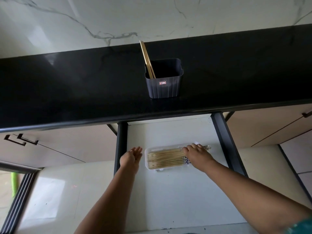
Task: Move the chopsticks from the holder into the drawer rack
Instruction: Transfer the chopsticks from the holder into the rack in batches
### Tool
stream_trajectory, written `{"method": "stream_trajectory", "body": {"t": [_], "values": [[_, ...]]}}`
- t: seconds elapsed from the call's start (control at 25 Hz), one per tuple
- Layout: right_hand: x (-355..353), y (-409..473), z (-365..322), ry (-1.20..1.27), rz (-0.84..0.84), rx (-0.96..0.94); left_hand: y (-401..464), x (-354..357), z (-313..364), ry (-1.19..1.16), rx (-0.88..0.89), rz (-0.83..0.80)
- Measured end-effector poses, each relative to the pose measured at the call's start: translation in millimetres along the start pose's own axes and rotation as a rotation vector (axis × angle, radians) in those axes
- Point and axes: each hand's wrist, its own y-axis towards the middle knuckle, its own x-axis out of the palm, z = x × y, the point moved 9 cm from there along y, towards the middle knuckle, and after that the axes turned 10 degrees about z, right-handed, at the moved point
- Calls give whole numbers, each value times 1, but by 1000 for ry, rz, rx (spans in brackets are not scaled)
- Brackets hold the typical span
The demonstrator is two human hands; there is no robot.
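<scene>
A dark grey holder stands on the black counter with two wooden chopsticks leaning at its left side. Below it the drawer is pulled out. A white rack lies in the drawer with several chopsticks lined up lengthwise in it. My right hand lies flat on the right ends of those chopsticks, fingers spread. My left hand hovers just left of the rack, fingers straight and apart, holding nothing.
The black counter overhangs the drawer's back part. The drawer has dark side rails at left and right. Beige cabinet fronts with dark handles flank it. A marble wall rises behind the counter.
</scene>
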Motion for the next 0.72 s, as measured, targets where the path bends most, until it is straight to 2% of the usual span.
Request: {"method": "stream_trajectory", "body": {"t": [0.12, 0.2, 0.28, 0.44, 0.72], "values": [[30, 9, -12, 58, -211, -13, 12, -24, -5, 454, 195, 146], [42, 17, -20, 110, -284, -8, 11, -19, -28, 732, 247, 81], [47, 20, -25, 146, -330, -6, 9, -13, -43, 869, 286, 29], [49, 21, -26, 173, -353, -15, 12, -6, -46, 967, 333, 17], [55, 7, -16, 375, -394, 98, 13, -9, -44, 942, 371, 40]]}}
